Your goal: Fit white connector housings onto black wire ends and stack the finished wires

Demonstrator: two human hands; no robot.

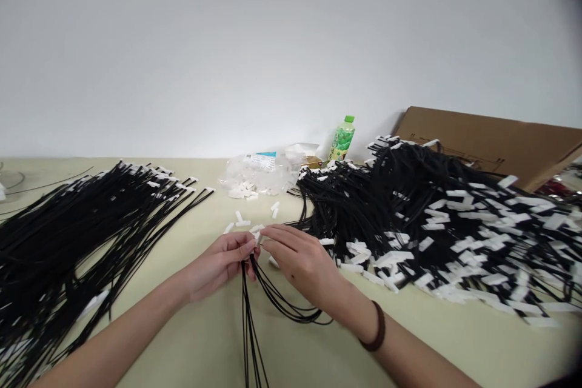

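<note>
Between my hands is a small bundle of black cables (273,297), its ends meeting at a white connector that my fingers mostly cover. My left hand (222,260) pinches the cable ends between thumb and fingers. My right hand (302,260) is at the same spot from the right, its fingertips touching the white connector end; whether it grips a piece there is hidden. The cables hang down toward the table's front, some looping right under my right hand. Just beyond my fingertips lie loose white connector housings (243,222).
A clear plastic bag (273,173) with white pieces lies near the wall, beside a green-capped bottle (342,139). Black cables with white ends are heaped at left (91,224) and at right (400,194). A cardboard box (491,139) leans behind the right heap.
</note>
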